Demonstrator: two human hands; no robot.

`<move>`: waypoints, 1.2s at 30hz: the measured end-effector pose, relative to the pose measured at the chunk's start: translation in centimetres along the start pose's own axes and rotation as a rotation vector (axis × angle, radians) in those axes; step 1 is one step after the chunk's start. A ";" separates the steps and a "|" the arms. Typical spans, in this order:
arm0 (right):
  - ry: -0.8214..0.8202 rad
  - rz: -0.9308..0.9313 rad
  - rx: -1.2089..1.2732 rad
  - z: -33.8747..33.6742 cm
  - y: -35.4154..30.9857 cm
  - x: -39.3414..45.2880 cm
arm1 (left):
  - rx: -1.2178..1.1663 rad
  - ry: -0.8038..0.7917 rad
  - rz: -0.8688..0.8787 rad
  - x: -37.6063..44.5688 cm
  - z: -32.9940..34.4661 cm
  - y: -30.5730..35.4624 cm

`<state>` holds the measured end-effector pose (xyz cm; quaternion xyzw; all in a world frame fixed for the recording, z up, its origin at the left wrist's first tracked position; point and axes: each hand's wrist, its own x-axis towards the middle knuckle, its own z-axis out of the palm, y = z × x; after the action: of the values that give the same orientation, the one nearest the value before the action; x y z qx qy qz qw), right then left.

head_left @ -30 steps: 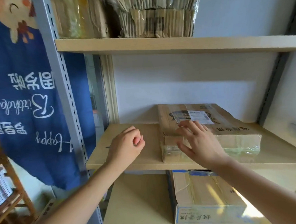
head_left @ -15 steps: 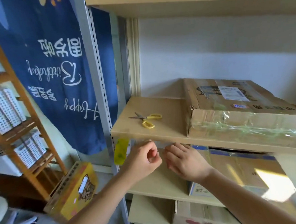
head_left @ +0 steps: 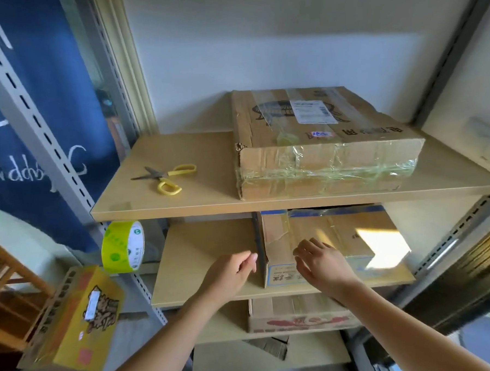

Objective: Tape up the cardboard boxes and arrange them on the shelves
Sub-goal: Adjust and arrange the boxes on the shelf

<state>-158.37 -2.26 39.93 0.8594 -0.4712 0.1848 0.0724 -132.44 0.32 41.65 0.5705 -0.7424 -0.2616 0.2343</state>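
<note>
The left hand [head_left: 231, 274] has its fingers loosely curled and holds nothing, with its fingertips close to the dark left side of a taped cardboard box [head_left: 320, 238]; the right hand [head_left: 321, 263] is spread open, fingers bent a little, over the front of that same box, and I cannot tell if it touches. Both hands are at the middle shelf [head_left: 202, 261] where this box sits. Up above the hands, on the top shelf [head_left: 204, 198], lies another taped box [head_left: 321, 141] with yellow scissors [head_left: 166, 176] to its left, and a roll of green tape [head_left: 123, 247] hangs off to the left of the left hand.
</note>
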 end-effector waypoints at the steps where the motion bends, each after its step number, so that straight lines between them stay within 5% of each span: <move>1: -0.006 0.025 -0.003 0.1 0.8 -0.6 | -0.009 -0.009 -0.014 0.5 0.6 0.4; 6: -0.013 0.140 -0.015 0.4 4.6 -2.7 | -0.040 -0.071 -0.069 3.1 3.0 2.7; 20: -0.105 0.276 -0.085 2.3 8.2 -1.4 | -0.213 0.181 -0.192 7.9 5.0 3.2; 25: -0.388 0.751 -0.071 1.9 9.1 -0.2 | -0.007 0.201 -0.238 9.4 5.4 2.5; 28: -0.425 1.094 0.090 1.5 11.7 -0.9 | 0.012 0.037 -0.190 10.1 7.2 2.3; 31: -0.439 1.156 0.211 2.0 13.2 -1.4 | -0.030 -0.107 -0.227 10.6 9.0 1.8; 36: -0.421 1.106 0.090 2.1 12.0 -0.9 | 0.140 -0.066 -0.227 9.3 10.5 0.7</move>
<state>-168.31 -8.74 37.05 0.5066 -0.8450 0.0402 -0.1663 -141.97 -7.26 34.69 0.6567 -0.6970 -0.2527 0.1384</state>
